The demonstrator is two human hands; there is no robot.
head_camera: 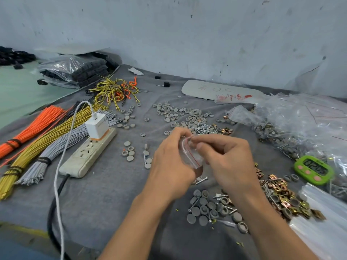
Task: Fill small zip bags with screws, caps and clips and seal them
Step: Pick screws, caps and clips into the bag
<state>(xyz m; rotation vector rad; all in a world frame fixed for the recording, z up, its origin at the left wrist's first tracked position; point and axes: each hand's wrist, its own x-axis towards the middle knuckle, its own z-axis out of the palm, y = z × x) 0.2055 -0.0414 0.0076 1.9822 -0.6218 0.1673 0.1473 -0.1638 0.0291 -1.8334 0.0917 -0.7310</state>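
Counter: grey cloth top against a scuffed pale wall.
Left hand: grip closed round the left edge of the zip bag.
Right hand: grip pinching the bag's red-lined mouth.
Zip bag: clear, held between both hands above the counter's middle.
Caps, clips, screws: loose heaps around the hands.

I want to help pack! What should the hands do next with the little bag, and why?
Probably slide the fingers along the red zip line to press it shut: the left hand and right hand both pinch the small zip bag there. Its contents are unclear.
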